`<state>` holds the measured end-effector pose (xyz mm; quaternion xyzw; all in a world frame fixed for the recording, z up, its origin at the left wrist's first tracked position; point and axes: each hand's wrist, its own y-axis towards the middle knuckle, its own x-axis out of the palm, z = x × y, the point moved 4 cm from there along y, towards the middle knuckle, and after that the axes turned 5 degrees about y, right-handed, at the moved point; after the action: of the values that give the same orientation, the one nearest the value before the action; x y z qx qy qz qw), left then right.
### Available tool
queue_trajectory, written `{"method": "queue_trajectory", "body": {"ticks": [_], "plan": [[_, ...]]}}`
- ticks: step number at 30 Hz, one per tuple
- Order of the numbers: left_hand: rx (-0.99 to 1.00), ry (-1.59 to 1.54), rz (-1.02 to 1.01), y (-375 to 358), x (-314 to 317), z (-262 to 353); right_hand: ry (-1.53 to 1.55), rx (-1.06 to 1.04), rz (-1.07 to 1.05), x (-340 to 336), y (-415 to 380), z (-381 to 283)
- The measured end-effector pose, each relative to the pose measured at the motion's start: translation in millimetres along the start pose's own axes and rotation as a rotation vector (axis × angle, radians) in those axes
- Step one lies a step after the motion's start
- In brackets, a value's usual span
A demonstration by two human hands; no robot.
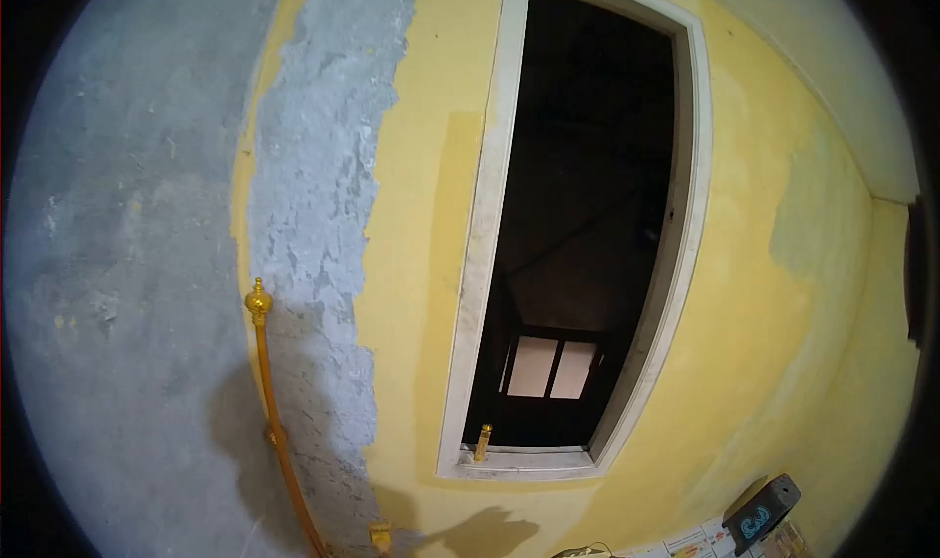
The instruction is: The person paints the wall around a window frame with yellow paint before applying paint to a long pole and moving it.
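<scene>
Neither hand is in view, so no grip can be judged on either side. Straight ahead, a yellow wall (411, 215) with a rough grey plaster patch (313, 186) running down it. Beside the patch, a white-framed window opening (487, 215), dark inside. Low left, a gold railing (269, 392) climbs to its knob. A dark device (762, 512) sits bottom right.

yellow wall (783, 294), grey plaster (313, 166) — dark window (587, 215)
</scene>
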<state>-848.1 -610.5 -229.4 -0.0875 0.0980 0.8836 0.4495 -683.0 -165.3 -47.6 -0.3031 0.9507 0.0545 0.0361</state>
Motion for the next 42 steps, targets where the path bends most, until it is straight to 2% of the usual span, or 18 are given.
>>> {"method": "queue_trajectory", "body": {"ticks": [2,8,9,11,14,16,18,19,21,26,29,31,33,35,37,39,41,42], "plan": [[-0.015,-0.079,-0.008,-8.8,-11.7,1.2,-0.183,-0.090,-0.014,-4.1,-20.6,-15.8],[-0.146,-0.247,-0.044,-68.8,-65.1,24.0,-0.053,-0.115,-0.171,-10.5,-40.2,1.9],[-0.183,-0.248,-0.049,-86.3,-84.7,20.5,0.229,-0.053,-0.171,-7.9,-58.6,-24.2],[-0.271,-0.229,-0.068,-130.8,-130.3,7.6,0.171,-0.069,-0.293,-14.6,-86.9,-57.6],[-0.398,-0.187,-0.110,-187.3,-195.5,-1.4,0.138,-0.100,-0.285,-19.3,-105.1,-76.5],[-0.306,-0.116,-0.165,-186.0,-202.6,-29.6,0.220,-0.057,-0.288,-17.7,-110.3,-76.2],[-0.141,-0.059,-0.244,-179.4,-214.5,25.8,0.108,0.050,-0.280,-18.6,-120.6,-90.4],[-0.142,0.042,-0.291,-173.4,-216.5,23.0,0.148,0.056,-0.296,-18.4,-123.4,-93.4],[-0.085,-0.049,-0.374,-169.2,-222.9,81.7,0.148,0.034,-0.358,-23.9,-125.9,-98.4],[-0.169,-0.151,-0.554,-160.1,-214.2,142.0,0.174,0.084,-0.400,-33.5,-137.6,-114.1],[-0.120,-0.137,-0.678,-165.8,-201.0,177.1,0.162,0.071,-0.379,-41.1,-142.3,-117.5],[-0.049,-0.271,-0.754,-174.0,-191.1,191.1,0.161,0.079,-0.361,-47.3,-145.3,-116.2],[-0.137,-0.299,-0.860,-176.8,-175.7,187.3,0.153,0.092,-0.377,-44.4,-146.5,-116.0],[-0.309,-0.533,-0.965,-192.8,-155.8,193.0,0.125,0.108,-0.353,-43.2,-145.4,-115.2],[-0.404,-0.525,-1.077,-212.9,-140.7,204.0,0.061,0.111,-0.342,-43.7,-141.7,-111.2],[-0.602,-0.782,-1.123,-229.4,-124.3,207.9,0.057,0.123,-0.315,-45.2,-141.2,-101.4],[-0.590,-0.736,-1.224,-239.9,-110.0,214.1,-0.062,0.108,-0.308,-46.0,-146.2,-98.1],[-0.668,-0.759,-1.276,-247.9,-100.5,218.7,-0.130,0.154,-0.365,-44.9,-146.0,-88.6]]}}
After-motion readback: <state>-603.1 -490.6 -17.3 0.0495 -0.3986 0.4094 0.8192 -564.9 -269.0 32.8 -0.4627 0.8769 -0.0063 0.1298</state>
